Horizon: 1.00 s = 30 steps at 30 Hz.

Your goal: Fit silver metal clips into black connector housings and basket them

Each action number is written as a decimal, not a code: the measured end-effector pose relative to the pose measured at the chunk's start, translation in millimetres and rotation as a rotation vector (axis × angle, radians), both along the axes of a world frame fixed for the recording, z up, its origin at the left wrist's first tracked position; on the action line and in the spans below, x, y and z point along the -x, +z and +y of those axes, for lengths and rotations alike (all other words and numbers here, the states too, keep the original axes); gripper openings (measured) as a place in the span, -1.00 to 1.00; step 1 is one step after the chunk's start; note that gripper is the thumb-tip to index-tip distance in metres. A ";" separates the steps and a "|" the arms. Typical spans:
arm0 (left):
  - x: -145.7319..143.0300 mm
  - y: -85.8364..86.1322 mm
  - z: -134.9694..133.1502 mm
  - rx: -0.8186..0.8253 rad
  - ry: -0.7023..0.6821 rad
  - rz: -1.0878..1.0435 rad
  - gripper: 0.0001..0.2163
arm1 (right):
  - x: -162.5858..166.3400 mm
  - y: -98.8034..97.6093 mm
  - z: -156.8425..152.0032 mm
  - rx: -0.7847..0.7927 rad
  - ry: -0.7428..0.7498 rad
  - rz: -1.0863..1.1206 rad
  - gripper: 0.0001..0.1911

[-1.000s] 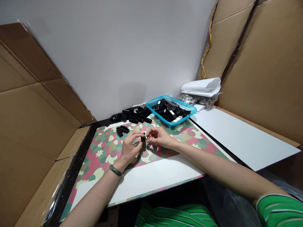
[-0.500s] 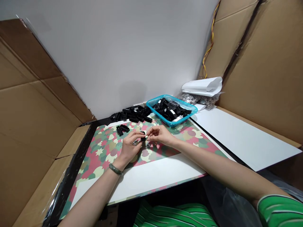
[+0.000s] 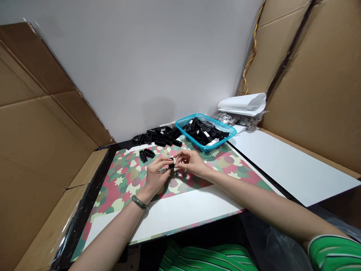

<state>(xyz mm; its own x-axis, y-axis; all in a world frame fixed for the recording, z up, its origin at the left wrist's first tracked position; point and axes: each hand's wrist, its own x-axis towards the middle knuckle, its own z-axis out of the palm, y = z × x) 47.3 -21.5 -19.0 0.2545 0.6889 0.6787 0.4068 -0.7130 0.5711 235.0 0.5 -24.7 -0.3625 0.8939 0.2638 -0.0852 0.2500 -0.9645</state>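
Observation:
Between my hands, above the camouflage-patterned sheet (image 3: 124, 175), is a small black plastic part (image 3: 171, 165). My left hand (image 3: 156, 174) grips it between thumb and fingers. From the right, my right hand (image 3: 191, 163) meets the part with thumb and forefinger pinched; whether something tiny sits in that pinch is too small to make out. A few small shiny bits (image 3: 177, 174) show on the sheet just under the fingers. Two loose black parts (image 3: 146, 154) lie behind my left hand.
A blue plastic basket (image 3: 233, 132) full of black parts stands at the back. Left of it lies a heap of similar black parts (image 3: 158, 135). Bags of small metal pieces (image 3: 249, 122) sit under white paper at the right. Cardboard walls (image 3: 318, 82) flank both sides.
Both hands stay around the black part with almost no shift. The right hand's fingers have moved slightly against it, and the whole view has drifted a little.

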 end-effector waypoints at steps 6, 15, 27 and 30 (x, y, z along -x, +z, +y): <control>-0.4 -0.7 -0.1 -0.024 0.017 -0.013 -0.80 | -1.1 0.5 -1.3 -0.026 -0.006 -0.019 -0.64; -2.1 -0.8 0.0 -0.145 -0.007 0.009 -0.78 | -0.2 2.9 -1.0 -0.071 0.011 -0.008 -0.68; -5.1 0.1 -2.7 -0.168 0.002 -0.056 -0.74 | -1.9 3.3 2.6 0.122 0.005 0.127 -0.56; -6.0 1.3 -4.2 -0.165 0.010 -0.052 -0.75 | -2.8 4.9 1.5 0.065 -0.011 0.106 -0.57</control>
